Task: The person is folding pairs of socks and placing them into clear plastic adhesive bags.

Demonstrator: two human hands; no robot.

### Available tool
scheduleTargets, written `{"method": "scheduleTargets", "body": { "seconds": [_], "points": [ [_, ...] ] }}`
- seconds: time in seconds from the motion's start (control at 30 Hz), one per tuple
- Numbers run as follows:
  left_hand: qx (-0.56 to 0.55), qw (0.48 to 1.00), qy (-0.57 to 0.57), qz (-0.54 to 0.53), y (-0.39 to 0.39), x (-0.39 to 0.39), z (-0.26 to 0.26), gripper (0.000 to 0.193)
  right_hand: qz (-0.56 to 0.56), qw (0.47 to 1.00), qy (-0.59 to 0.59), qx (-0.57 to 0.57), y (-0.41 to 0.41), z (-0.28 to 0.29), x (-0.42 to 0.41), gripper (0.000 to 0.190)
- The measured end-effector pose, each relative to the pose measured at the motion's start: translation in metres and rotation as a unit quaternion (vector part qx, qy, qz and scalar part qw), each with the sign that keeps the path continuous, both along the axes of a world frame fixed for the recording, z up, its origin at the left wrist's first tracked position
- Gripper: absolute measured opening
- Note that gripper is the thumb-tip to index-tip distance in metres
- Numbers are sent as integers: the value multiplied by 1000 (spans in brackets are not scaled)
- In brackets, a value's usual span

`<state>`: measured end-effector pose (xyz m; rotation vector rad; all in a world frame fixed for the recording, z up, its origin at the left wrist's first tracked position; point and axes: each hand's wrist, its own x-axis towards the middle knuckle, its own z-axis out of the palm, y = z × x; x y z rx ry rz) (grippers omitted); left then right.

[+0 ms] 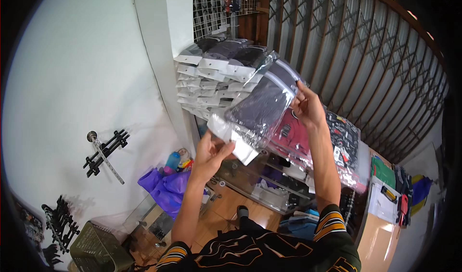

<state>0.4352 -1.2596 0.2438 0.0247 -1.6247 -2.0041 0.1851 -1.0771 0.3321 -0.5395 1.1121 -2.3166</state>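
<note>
Between my two hands is a clear plastic packet (260,104) with a folded dark grey garment inside, white stripes along its upper edge. My left hand (211,154) pinches the packet's white header flap at the lower end. On the other side, my right hand (307,104) grips the striped edge near the upper right corner. Behind the packet rises a stack of similar bagged garments (213,77), their white flaps facing me. Partly covered by my right forearm, a bagged red garment (288,129) lies beside a bagged black patterned one (341,135).
A glass display case (274,196) stands below the packets. Purple plastic bags (166,185) and a blue bottle (173,160) sit at left. A green plastic basket (99,243) is at lower left, below black wall racks (106,151). A folding metal gate (346,55) closes the far side.
</note>
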Motion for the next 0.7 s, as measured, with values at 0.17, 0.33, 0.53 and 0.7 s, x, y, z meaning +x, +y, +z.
{"method": "scheduleTargets", "body": {
  "seconds": [0.17, 0.33, 0.53, 0.7],
  "points": [
    [-43, 993, 63, 88, -47, -65, 60, 71, -15, 1000, -9, -14, -72, 38, -71, 13],
    [-70, 971, 118, 197, -102, -128, 96, 87, 54, 995, 79, 39, -139, 72, -145, 16],
    [-149, 924, 92, 340, -173, -161, 128, 64, 95, 975, 142, 140, -254, 115, -199, 15],
    [-128, 921, 45, 366, -231, -181, 124, 38, 146, 942, 181, 242, -342, 121, -229, 12]
  ]
}}
